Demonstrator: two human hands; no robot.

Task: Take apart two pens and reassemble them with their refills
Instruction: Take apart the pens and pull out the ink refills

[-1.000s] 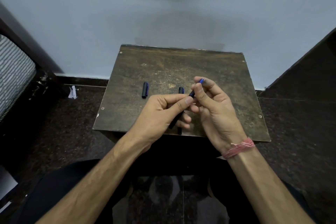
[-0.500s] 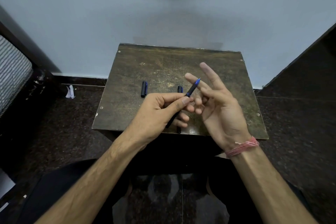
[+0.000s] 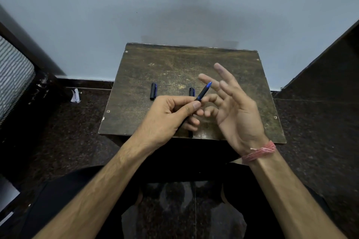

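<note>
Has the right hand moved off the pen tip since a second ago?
Yes. The right hand has let go of the pen and opened, its fingers now spread up and right, farther from the pen cap lying on the table.

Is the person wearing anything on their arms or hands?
Both forearms are bare, with no sleeves showing. The right wrist has a band of pinkish-red thread wound round it several times, with a loose end sticking out. The left hand and right hand wear no gloves, and no rings show.
</note>
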